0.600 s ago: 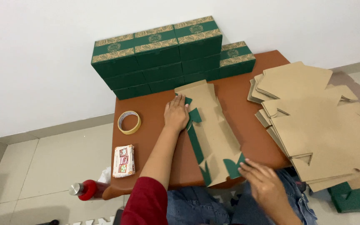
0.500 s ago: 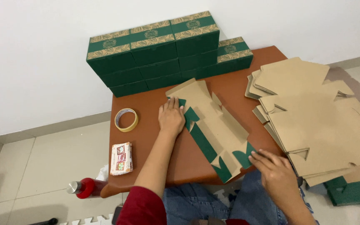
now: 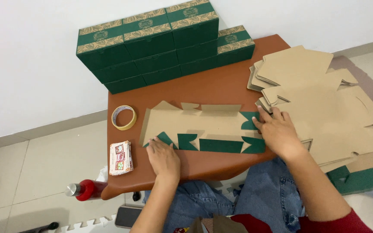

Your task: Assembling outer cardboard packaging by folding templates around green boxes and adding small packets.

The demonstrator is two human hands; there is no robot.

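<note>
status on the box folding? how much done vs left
Done: a stack of assembled green boxes stands at the back of the brown table. In hand: one flat box blank lies across the table, brown side up, left hand pressing its near-left corner, right hand its right end; no wall is upright yet. Left: a pile of flat blanks on the right.

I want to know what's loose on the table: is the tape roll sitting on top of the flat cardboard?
No, the tape roll lies on the bare table, just left of the flat cardboard, not touching it.
</note>
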